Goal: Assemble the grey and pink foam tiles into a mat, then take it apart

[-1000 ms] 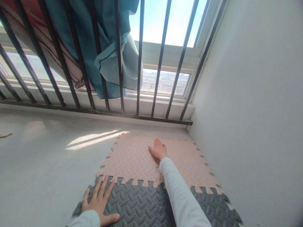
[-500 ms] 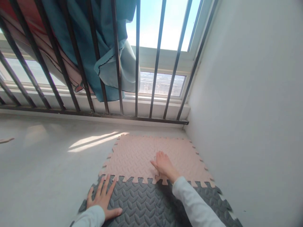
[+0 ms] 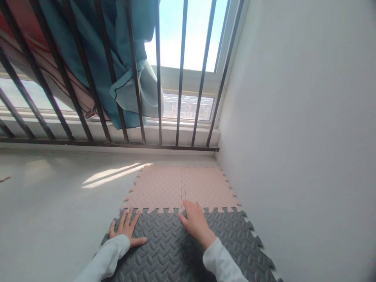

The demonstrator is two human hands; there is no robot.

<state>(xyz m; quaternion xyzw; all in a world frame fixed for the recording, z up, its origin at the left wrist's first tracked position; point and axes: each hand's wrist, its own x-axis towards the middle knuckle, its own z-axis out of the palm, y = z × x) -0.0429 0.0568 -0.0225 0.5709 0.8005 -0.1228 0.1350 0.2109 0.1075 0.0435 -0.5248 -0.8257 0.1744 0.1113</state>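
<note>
My left hand (image 3: 126,229) lies flat with fingers spread on a dark grey foam mat (image 3: 158,250), near its left edge. Its fingertips reach the jagged seam where the grey meets the pink foam tiles (image 3: 158,186). Over that same seam, near the middle, is my right hand (image 3: 195,223). Its fingers are curled down and the thumb sticks out to the left; I see nothing held in it. Two pink tiles sit side by side, joined by a toothed line. Both surfaces have a raised tread pattern. The right hand's fingertips are partly hidden.
A white wall (image 3: 293,137) rises close along the right. Ahead stands a dark metal railing (image 3: 160,105) before a window, with blue and pink cloth (image 3: 117,66) behind the bars. Pale floor (image 3: 58,219) stretches to the left, with sunlit streaks and a small brown object (image 3: 5,179).
My right hand has drawn back toward me, from the joint between the pink tiles to the grey-pink seam. My left hand stays spread on the mat. The view has shifted slightly.
</note>
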